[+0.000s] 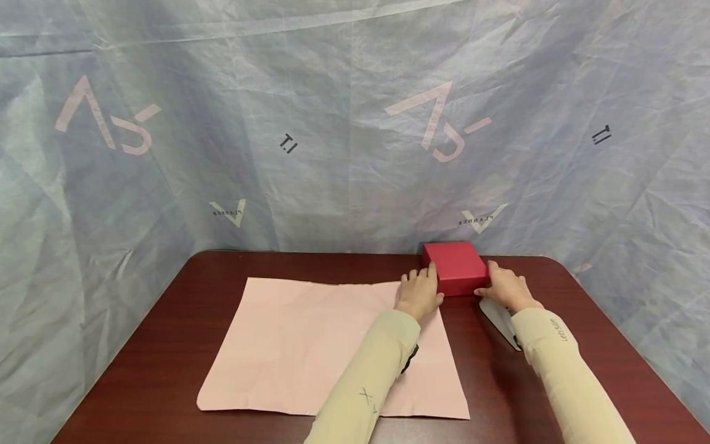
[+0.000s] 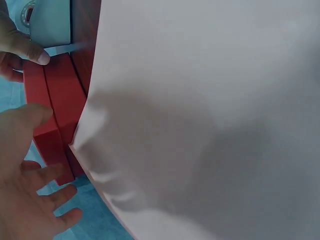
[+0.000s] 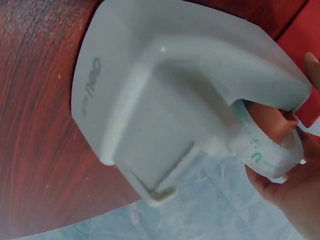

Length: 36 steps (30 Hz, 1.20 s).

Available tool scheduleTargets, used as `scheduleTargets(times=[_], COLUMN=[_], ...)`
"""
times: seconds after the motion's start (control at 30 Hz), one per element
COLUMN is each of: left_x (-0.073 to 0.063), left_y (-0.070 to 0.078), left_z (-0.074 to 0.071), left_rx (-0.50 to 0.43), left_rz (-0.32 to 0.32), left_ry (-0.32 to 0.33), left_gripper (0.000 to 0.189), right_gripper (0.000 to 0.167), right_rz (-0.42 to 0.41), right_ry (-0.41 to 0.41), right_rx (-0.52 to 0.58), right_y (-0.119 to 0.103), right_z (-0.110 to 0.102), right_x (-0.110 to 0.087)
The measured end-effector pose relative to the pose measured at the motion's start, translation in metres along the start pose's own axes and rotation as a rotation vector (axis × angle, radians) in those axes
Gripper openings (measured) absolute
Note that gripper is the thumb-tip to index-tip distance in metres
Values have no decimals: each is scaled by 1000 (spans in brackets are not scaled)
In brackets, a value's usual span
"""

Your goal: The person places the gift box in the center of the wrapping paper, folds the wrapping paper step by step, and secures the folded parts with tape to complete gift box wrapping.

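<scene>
At the back right of the table stands a closed red box [image 1: 456, 266], with a lid seam along its front in the left wrist view. My left hand [image 1: 420, 293] is at the box's left end, its fingers spread; in the left wrist view its thumb [image 2: 37, 114] lies against the front face. Around the right front corner, my right hand [image 1: 506, 288] holds the box with thumb and fingers. Just under my right wrist is a grey tape dispenser [image 3: 195, 90] with a roll of tape [image 3: 265, 155] in it. The box's back is hidden.
A large pale pink sheet [image 1: 299, 351] covers the middle of the dark red wooden table [image 1: 150, 345], under my left forearm. The sheet's back right corner meets the box in the left wrist view. A grey-blue printed cloth [image 1: 344, 123] hangs behind the table.
</scene>
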<state>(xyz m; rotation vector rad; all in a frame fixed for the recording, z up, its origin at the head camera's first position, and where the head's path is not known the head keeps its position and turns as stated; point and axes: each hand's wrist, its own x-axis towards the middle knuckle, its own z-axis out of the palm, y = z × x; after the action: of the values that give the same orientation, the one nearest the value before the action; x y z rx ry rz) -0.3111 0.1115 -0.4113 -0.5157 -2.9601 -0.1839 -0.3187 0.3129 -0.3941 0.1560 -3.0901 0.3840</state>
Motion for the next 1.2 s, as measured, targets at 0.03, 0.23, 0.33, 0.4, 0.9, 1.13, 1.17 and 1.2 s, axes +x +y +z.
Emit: scheduleTargets(times=[0.03,0.23,0.33,0.4,0.9,1.13,1.17,1.2], left_x=[0,2,2,2,1,5,5,6], left_y=[1,2,2,2,8,8,8,8], left_z=[1,3,2,1,3,6,6,6], left_rx=[-2,-13,-34,-44,-227,-264,-268,-273], left_rz=[5,10,16,22,-48,-40,-40,-40], left_ry=[-9,-56,-69,-64,-158,-159,-151,-139], left_gripper=[70,72,72,70,78,78,77,77], right_gripper=[71,64,59,58,71,70,69,69], right_rz=[-5,-31,-28,-16,50,31,27,21], right_ry=[1,18,28,27,-53,17,29,40], right_rx=[4,13,22,37,181,211,211,208], right_y=[0,1,2,4,3,4,4,4], right_z=[1,2,1,0,6,6,6,5], right_x=[0,1,1,1,1,1,1,1])
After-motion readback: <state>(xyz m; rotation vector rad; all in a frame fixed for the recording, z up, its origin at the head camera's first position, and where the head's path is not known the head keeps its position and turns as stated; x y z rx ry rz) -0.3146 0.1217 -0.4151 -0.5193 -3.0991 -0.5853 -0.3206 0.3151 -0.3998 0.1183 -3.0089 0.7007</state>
